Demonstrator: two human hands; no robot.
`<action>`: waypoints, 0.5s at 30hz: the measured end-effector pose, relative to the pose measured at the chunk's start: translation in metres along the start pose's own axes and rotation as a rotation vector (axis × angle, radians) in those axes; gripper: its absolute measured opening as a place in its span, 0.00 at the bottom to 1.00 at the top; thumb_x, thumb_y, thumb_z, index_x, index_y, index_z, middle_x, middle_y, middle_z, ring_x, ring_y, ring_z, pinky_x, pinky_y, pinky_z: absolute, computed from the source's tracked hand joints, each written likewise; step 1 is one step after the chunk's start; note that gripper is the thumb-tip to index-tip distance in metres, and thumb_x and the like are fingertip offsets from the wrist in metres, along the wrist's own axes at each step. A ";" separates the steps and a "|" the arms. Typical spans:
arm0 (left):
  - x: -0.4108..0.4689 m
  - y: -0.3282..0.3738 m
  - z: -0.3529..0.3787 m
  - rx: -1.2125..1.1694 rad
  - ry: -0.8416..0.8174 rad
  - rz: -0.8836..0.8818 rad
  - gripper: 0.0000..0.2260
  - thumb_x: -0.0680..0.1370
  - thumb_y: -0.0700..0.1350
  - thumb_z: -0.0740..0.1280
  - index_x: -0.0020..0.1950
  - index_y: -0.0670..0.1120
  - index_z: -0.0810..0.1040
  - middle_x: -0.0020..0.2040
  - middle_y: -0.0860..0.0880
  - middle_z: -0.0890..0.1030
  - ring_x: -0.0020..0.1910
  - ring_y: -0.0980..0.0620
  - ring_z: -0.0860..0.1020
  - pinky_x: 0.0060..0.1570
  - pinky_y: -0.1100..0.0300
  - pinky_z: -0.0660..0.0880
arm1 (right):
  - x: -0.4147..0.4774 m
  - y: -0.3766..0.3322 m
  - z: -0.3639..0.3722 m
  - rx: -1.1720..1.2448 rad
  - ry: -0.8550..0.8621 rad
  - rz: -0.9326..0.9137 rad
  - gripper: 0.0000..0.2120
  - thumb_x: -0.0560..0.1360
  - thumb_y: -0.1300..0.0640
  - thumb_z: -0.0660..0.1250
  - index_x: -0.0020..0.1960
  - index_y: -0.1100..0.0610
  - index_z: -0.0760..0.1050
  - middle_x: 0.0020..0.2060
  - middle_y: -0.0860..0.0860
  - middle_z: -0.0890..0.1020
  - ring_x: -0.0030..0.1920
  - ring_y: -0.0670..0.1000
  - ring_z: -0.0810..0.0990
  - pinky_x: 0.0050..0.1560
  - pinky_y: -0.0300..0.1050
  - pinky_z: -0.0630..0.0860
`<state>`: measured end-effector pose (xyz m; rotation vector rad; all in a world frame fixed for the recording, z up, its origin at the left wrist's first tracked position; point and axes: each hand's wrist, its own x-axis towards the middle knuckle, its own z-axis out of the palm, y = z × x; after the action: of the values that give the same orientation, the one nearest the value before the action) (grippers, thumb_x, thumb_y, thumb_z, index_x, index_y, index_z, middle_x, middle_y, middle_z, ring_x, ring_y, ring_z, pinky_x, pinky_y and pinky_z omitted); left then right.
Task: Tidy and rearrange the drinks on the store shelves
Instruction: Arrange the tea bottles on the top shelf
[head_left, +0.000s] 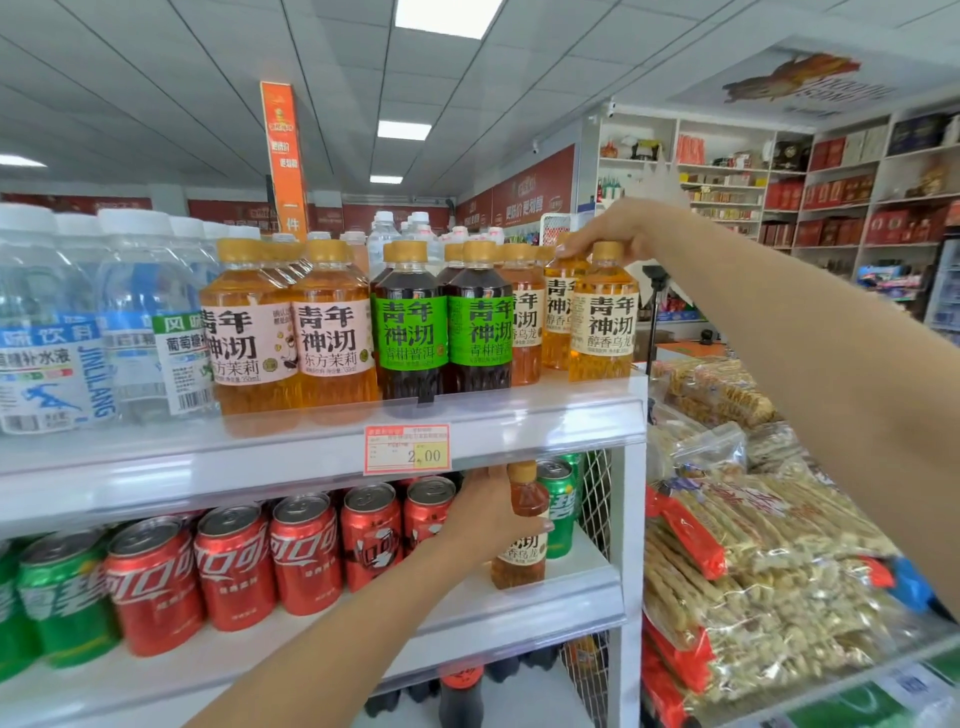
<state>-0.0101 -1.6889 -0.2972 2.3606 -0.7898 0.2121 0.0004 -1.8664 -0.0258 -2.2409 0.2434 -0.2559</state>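
Note:
On the top shelf (311, 441) stands a row of tea bottles: amber ones with pink labels (291, 332), dark ones with green labels (441, 327), amber ones with cream labels (602, 322). My right hand (608, 231) reaches over the right end and pinches the cap of the second cream-label bottle (558, 306). On the shelf below, my left hand (485, 512) grips another cream-label tea bottle (522, 535), upright at the right end beside the cans.
Water bottles (78, 322) fill the top shelf's left side. Red cola cans (234, 561) and green soda cans (57, 603) line the lower shelf. Bagged snacks (753, 561) are piled in a bin to the right. A wire mesh panel (597, 499) closes the shelf end.

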 end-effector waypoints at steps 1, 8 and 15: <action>0.000 0.001 0.000 0.011 0.000 0.002 0.37 0.67 0.55 0.74 0.70 0.48 0.59 0.68 0.47 0.66 0.67 0.47 0.65 0.65 0.54 0.66 | -0.001 -0.001 0.001 0.016 -0.023 0.020 0.06 0.74 0.62 0.68 0.43 0.59 0.70 0.39 0.53 0.79 0.33 0.49 0.80 0.26 0.39 0.78; 0.001 0.001 0.001 0.088 0.024 -0.004 0.40 0.68 0.56 0.73 0.72 0.47 0.55 0.71 0.46 0.63 0.70 0.47 0.62 0.66 0.56 0.64 | 0.000 -0.003 -0.001 -0.001 -0.107 0.104 0.16 0.71 0.62 0.69 0.57 0.60 0.70 0.43 0.55 0.81 0.37 0.52 0.82 0.33 0.45 0.81; 0.001 0.000 0.004 0.160 0.039 0.000 0.41 0.68 0.56 0.73 0.73 0.46 0.54 0.72 0.46 0.62 0.70 0.46 0.61 0.65 0.56 0.64 | -0.002 0.009 -0.005 0.091 0.055 -0.036 0.18 0.73 0.53 0.70 0.60 0.59 0.72 0.54 0.54 0.79 0.49 0.54 0.80 0.48 0.51 0.80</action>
<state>-0.0097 -1.6918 -0.2999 2.4978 -0.7803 0.3311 -0.0040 -1.8750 -0.0297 -2.1521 0.2164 -0.3414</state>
